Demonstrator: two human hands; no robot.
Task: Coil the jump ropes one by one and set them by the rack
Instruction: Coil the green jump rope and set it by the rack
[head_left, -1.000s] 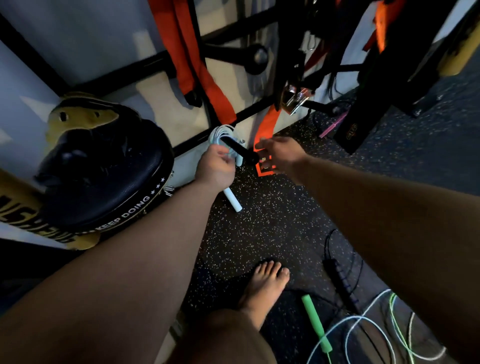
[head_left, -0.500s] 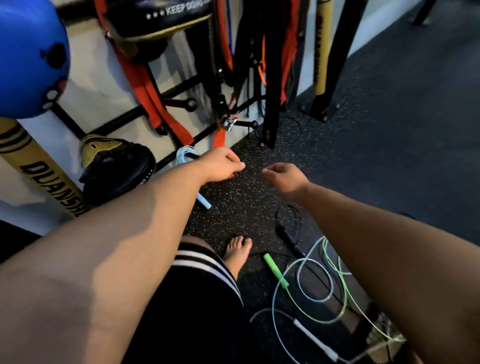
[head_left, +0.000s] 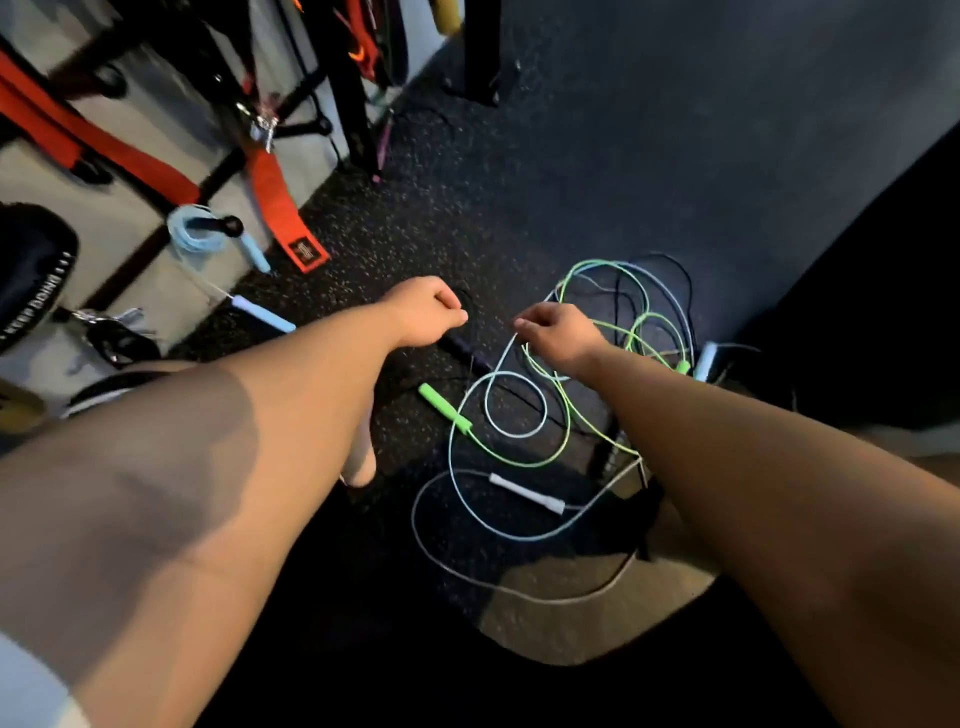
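Bare speckled black rubber floor (head_left: 519, 182) lies open between the tangled green, pale-blue and black jump-rope loops (head_left: 514, 434) and the black metal rack (head_left: 358, 119).

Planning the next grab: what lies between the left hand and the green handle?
In the head view, a black handle lies on the floor between the left hand and the green handle, close under the hand.

two hands showed: left hand (head_left: 423, 312), right hand (head_left: 558, 332). one light-blue rope (head_left: 195, 236) hung coiled on one rack peg (head_left: 223, 224), with two blue handles (head_left: 257, 254) (head_left: 262, 314). the floor tangle held a green cord (head_left: 524, 464), a pale cord (head_left: 514, 435), two green handles (head_left: 444, 408) (head_left: 683, 366), one white handle (head_left: 527, 493) and one black handle (head_left: 460, 344).
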